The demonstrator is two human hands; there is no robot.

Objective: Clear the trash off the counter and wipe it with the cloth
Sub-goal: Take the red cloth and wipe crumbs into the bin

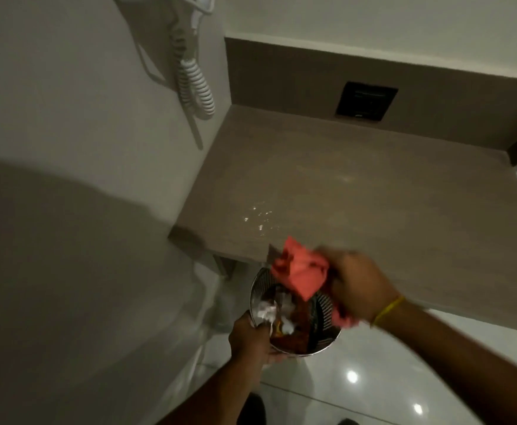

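Two hands work below the counter edge: the left hand [251, 342] grips the rim of a small metal bin [321, 329] full of trash [277, 311], the right hand [363, 289] clutches a red cloth [300, 271] just above it; beyond them the counter [358, 191] shows wet specks

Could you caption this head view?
Left hand holds trash bin below counter; right hand grips red cloth.
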